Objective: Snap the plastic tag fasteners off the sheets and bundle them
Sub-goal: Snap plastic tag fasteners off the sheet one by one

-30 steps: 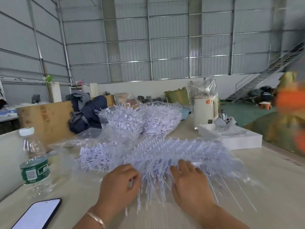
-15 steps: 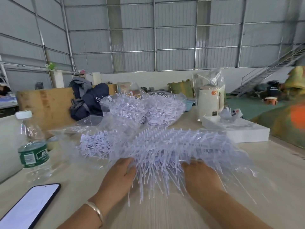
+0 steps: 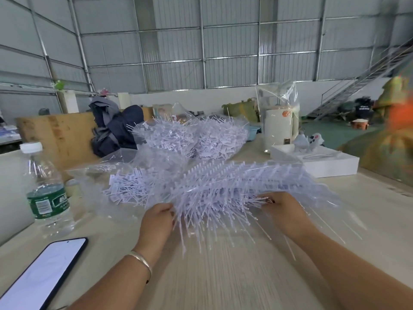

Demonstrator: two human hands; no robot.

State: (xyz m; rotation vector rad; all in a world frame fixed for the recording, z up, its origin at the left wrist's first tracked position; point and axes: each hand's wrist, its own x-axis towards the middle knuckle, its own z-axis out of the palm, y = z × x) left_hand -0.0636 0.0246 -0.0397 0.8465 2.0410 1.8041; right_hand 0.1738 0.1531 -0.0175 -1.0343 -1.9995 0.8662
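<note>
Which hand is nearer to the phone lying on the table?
Left. The left hand grips the near-left edge of the fastener sheets, right of and beyond the phone. The right hand holds the sheets' other side, farther right.

A big industrial shed, a warehouse or factory hall: corrugated metal walls [image 3: 223, 41] on steel framing, a metal staircase [image 3: 357, 86] at the right, and a long work surface [image 3: 223, 276] piled with bagged plastic tag fasteners [image 3: 192, 137].

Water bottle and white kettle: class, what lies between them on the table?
In the head view, heaps of tag fasteners in clear bags lie between the water bottle and kettle.
</note>
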